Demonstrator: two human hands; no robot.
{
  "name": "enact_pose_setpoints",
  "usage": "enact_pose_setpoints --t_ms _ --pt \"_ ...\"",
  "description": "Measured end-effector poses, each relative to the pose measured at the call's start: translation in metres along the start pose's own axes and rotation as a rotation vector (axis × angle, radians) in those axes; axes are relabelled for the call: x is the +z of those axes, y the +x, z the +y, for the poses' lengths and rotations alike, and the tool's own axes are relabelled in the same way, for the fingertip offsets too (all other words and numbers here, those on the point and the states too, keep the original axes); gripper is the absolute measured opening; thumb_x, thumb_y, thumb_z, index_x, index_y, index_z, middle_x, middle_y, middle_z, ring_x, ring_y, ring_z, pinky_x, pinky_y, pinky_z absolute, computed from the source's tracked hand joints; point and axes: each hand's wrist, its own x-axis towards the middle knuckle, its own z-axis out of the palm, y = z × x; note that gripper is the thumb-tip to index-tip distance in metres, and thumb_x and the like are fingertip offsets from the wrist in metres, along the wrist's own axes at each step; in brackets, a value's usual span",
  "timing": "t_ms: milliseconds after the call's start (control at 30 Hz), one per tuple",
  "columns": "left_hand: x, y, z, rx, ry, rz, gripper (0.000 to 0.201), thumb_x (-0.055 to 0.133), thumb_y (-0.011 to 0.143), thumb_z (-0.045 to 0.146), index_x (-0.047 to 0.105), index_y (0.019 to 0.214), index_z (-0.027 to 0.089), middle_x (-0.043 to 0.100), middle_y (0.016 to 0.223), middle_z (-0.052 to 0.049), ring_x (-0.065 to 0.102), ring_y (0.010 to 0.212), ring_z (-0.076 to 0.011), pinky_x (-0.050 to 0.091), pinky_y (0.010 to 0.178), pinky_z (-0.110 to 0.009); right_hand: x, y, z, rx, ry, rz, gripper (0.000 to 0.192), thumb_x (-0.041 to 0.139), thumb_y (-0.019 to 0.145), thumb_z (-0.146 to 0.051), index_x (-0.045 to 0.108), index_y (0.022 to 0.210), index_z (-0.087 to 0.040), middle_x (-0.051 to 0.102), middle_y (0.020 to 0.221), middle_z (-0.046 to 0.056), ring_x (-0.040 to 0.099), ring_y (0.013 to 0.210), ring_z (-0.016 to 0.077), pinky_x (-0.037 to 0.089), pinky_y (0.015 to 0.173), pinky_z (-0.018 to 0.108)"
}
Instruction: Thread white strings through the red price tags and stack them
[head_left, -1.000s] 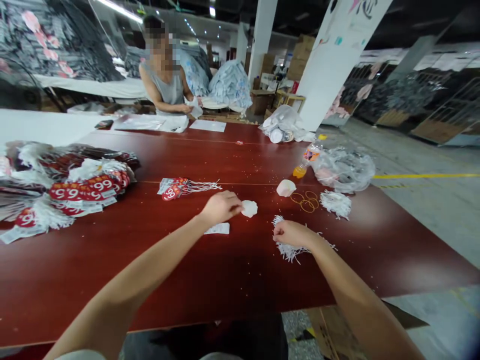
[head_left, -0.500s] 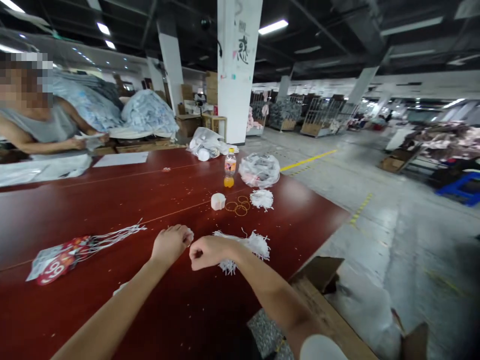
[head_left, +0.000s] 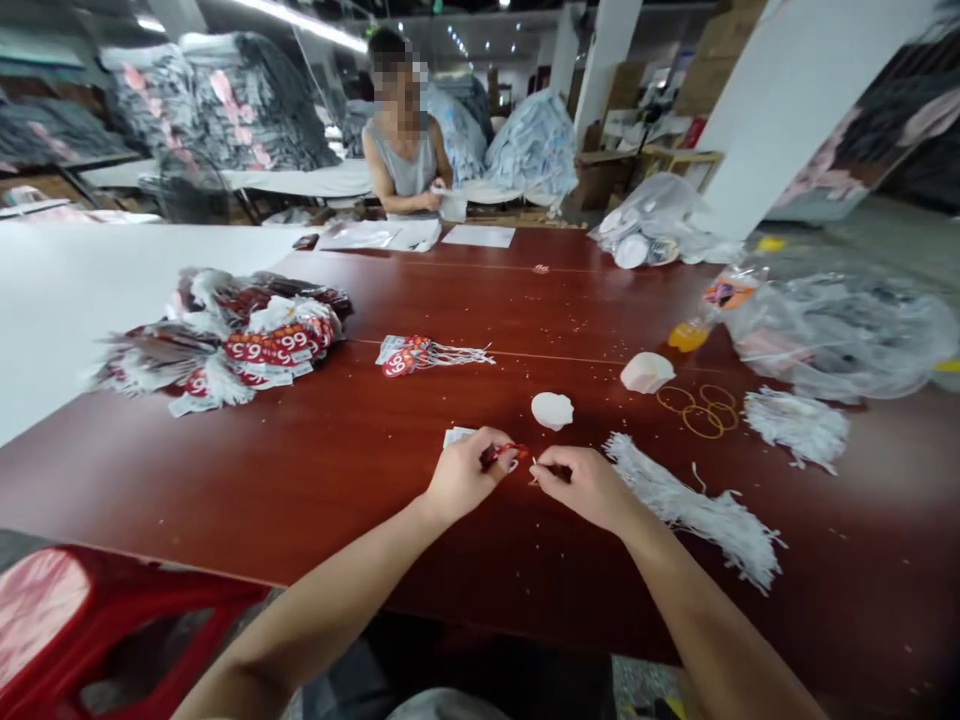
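Note:
My left hand (head_left: pixel 466 478) is closed on a red hang tag (head_left: pixel 504 455), mostly covered by the fingers. Just to its right, my right hand (head_left: pixel 583 482) pinches a thin white string (head_left: pixel 534 470) close to the tag. Whether the string passes through the tag, I cannot tell. Beyond the hands lies a white scallop-edged piece (head_left: pixel 552 410). To the right of my right hand is a bundle of white strings (head_left: pixel 697 515). A small bunch of red tags with strings (head_left: pixel 409 356) rests farther back on the table.
A large heap of red tags (head_left: pixel 255 335) covers the table's left part. At right are a white stack (head_left: pixel 646 372), rubber bands (head_left: pixel 703 420), more strings (head_left: pixel 796 428), a bottle (head_left: pixel 688 335) and a plastic bag (head_left: pixel 847 335). A red stool (head_left: pixel 142 620) stands front left; a person (head_left: pixel 409 150) works opposite.
The view has swung left, bringing in the tag heap and stool. My hands now meet over a red tag and string. A scallop-edged white piece now shows beyond them.

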Motion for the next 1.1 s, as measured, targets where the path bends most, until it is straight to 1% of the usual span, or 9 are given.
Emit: enact_pose_setpoints --t_ms 100,300,467,567,700,833,900,1000,1100 --pt "0.001 -0.001 0.001 0.086 0.015 -0.024 0.009 0.062 0.093 0.026 0.064 0.101 0.023 0.073 0.097 -0.001 0.068 0.082 -0.0139 0.053 0.075 -0.025 0.012 0.003 -0.002 -0.033 -0.086 0.03 0.023 0.051 0.097 -0.032 0.06 0.078 -0.021 0.061 0.069 -0.003 0.052 0.061 0.0129 0.035 0.061 0.026" --pt "-0.002 0.001 0.006 0.262 0.132 -0.055 0.01 0.059 0.097 0.025 0.067 0.103 0.024 0.073 0.095 0.0 0.069 0.085 -0.014 0.053 0.075 -0.025 0.01 0.002 0.0 -0.02 -0.103 0.054 0.021 0.051 0.095 -0.027 0.055 0.075 -0.021 0.057 0.066 -0.004 0.047 0.059 0.0118 0.033 0.059 0.026" --pt "0.002 -0.001 0.005 0.214 0.169 -0.004 0.009 0.062 0.096 0.026 0.068 0.103 0.024 0.074 0.094 0.001 0.07 0.082 -0.0139 0.054 0.07 -0.024 0.008 0.0 0.0 0.011 -0.051 0.002 0.022 0.053 0.094 -0.03 0.055 0.074 -0.021 0.053 0.063 -0.005 0.044 0.057 0.0111 0.033 0.055 0.024" --pt "0.002 -0.001 0.005 0.234 0.131 -0.032 0.01 0.061 0.096 0.026 0.068 0.104 0.024 0.074 0.096 0.001 0.071 0.084 -0.0139 0.055 0.072 -0.024 0.009 0.0 0.0 0.026 -0.047 -0.005 0.024 0.055 0.093 -0.032 0.055 0.072 -0.021 0.051 0.061 -0.005 0.042 0.055 0.0109 0.032 0.054 0.025" --pt "-0.001 0.001 0.003 0.338 0.093 -0.073 0.012 0.061 0.097 0.025 0.068 0.107 0.024 0.074 0.099 0.0 0.07 0.088 -0.0143 0.055 0.079 -0.026 0.01 0.001 -0.002 0.105 0.042 0.026 0.027 0.055 0.095 -0.039 0.061 0.075 -0.022 0.06 0.066 -0.004 0.05 0.059 0.0125 0.037 0.057 0.025" --pt "-0.002 0.0 0.0 0.355 0.048 -0.055 0.011 0.061 0.097 0.029 0.067 0.102 0.022 0.074 0.09 -0.001 0.07 0.078 -0.0131 0.054 0.073 -0.025 0.007 0.001 -0.004 0.148 0.136 0.057 0.026 0.059 0.093 -0.048 0.07 0.088 -0.024 0.072 0.084 -0.001 0.064 0.076 0.0173 0.046 0.071 0.028" --pt "-0.004 -0.003 0.002 0.367 0.099 -0.089 0.011 0.059 0.098 0.029 0.067 0.097 0.021 0.074 0.088 0.0 0.069 0.076 -0.0128 0.052 0.075 -0.026 0.004 0.002 -0.002 0.106 0.237 0.012 0.024 0.061 0.092 -0.046 0.073 0.092 -0.025 0.074 0.091 0.0 0.067 0.086 0.0195 0.049 0.079 0.029" --pt "-0.014 -0.005 0.007 0.409 0.274 -0.251 0.018 0.065 0.094 0.04 0.068 0.1 0.023 0.073 0.104 -0.003 0.068 0.094 -0.0192 0.048 0.088 -0.033 0.001 0.001 0.006 0.097 0.296 0.015 0.025 0.065 0.088 -0.046 0.073 0.088 -0.023 0.075 0.091 0.002 0.068 0.088 0.0217 0.051 0.082 0.031" --pt "-0.033 -0.001 0.005 0.388 0.375 -0.377 0.055 0.076 0.077 0.059 0.065 0.119 0.026 0.065 0.125 -0.009 0.06 0.114 -0.028 0.043 0.099 -0.04 0.006 0.001 0.012 0.113 0.151 0.032 0.023 0.065 0.087 -0.045 0.071 0.086 -0.023 0.074 0.088 0.003 0.067 0.081 0.0214 0.051 0.075 0.032"
